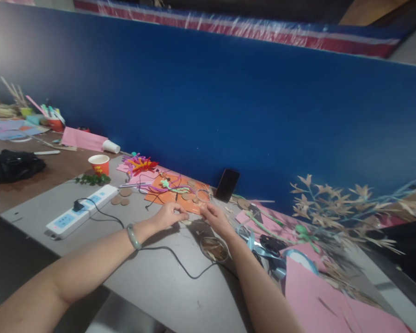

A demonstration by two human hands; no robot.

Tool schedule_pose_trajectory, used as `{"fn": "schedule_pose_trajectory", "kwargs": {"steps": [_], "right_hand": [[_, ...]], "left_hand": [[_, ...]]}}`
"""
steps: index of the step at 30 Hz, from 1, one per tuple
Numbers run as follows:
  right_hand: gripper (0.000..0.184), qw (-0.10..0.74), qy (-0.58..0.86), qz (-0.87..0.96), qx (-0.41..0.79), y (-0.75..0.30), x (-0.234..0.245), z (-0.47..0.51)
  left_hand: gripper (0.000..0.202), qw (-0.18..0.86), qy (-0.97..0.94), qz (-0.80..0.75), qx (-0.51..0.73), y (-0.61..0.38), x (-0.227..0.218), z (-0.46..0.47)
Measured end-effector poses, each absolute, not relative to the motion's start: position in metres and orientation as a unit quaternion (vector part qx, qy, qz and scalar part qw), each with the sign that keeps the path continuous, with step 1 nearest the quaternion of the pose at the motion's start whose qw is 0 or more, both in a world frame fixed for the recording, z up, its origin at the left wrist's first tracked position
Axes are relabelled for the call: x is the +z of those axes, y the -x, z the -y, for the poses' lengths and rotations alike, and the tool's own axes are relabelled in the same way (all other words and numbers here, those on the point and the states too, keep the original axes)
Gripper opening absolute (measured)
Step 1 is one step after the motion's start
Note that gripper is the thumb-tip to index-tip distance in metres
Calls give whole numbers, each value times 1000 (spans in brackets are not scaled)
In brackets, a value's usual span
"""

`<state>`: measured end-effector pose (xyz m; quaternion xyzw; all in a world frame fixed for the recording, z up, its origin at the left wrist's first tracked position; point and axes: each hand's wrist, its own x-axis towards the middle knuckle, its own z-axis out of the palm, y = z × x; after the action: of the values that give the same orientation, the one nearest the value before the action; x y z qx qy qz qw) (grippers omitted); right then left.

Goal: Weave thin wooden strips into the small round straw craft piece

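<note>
My left hand [169, 214] and my right hand [214, 217] meet over the grey table [152, 273], fingers curled in a pinch on something small that I cannot make out. A green bangle [133, 236] circles my left wrist. Just beyond the hands lies an orange sheet [166, 196] with small cardboard discs [120, 200], pipe cleaners and thin wires on it. A small round dish of scraps [214, 249] sits beside my right wrist.
A white power strip [81, 210] with a black cable lies at left. A red paper cup [99, 164], a black phone [227, 185] leaning on the blue wall, pink sheets [319, 296], dried tan branches [346, 208] and a black bag [12, 165] surround the spot.
</note>
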<state>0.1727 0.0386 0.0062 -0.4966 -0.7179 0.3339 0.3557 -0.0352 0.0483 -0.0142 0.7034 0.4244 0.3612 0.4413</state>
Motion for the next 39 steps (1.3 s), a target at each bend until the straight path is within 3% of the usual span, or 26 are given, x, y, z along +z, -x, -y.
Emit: {"fn": "schedule_pose_trajectory", "kwargs": {"steps": [11,20,24,30,35,39], "right_hand": [[43,350,504,741,272,-165,9,-35],[55,361,514,733,262,-161,8,-33],[55,365,509,732,269,-162,7,-34],[52,357,505,752,227,-156,10,-32],[42,341,457,782,252,-146,12,-26],[46,337,478,777,234,-144,10,-24]], "left_hand": [[25,415,-681,-470,378,35,-21,-53],[31,405,-687,-475,372,35,-18,-50],[41,403,-708,-464,349,36,-24,-53],[71,374,-747,-350,425,35,-15,-46],[55,435,-746,-315,393,33,-5,-39],[36,483,-730,-317,367,31,-5,-38]]}}
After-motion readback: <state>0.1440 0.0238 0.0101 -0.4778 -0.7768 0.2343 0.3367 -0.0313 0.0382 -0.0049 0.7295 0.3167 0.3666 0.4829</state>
